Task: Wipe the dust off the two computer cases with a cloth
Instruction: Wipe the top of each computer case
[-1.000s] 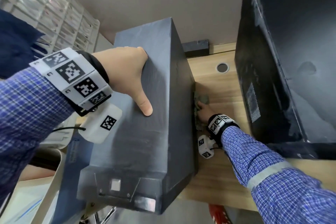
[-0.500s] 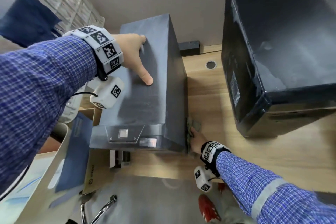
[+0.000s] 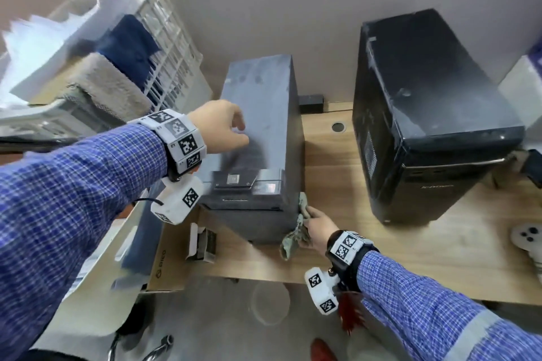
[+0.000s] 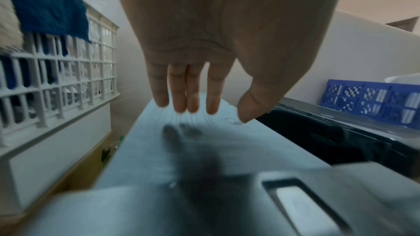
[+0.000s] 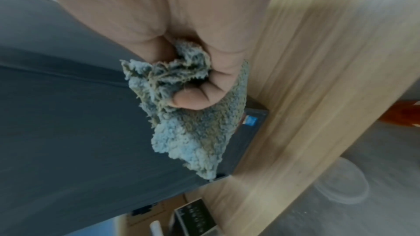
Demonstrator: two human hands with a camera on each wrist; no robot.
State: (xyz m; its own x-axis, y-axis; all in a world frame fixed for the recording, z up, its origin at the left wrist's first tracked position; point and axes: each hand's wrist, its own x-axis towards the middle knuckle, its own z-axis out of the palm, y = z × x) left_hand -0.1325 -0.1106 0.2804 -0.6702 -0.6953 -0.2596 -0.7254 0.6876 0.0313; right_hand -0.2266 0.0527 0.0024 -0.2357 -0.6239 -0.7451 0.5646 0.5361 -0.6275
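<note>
1. Your right hand (image 3: 318,224) is bunched round the cloth (image 3: 294,236), fingers curled into it; the cloth sits against the lower front-right corner of the left case (image 3: 258,138), loose end hanging toward the surface (image 3: 331,161).
2. In the right wrist view the cloth (image 5: 181,107) is grey-blue, fluffy and crumpled, touching the grey side of the case (image 5: 68,114).
3. Your left hand (image 3: 221,126) is above the top of the left case, fingers (image 4: 179,92) straight and relaxed, holding nothing; its shadow falls on the dusty top.
4. The right case (image 3: 425,114), black, stands upright on the surface, well apart from the left case.
5. A white crate (image 3: 167,47) with a blue cloth (image 3: 129,44) draped over it is to the left.
</note>
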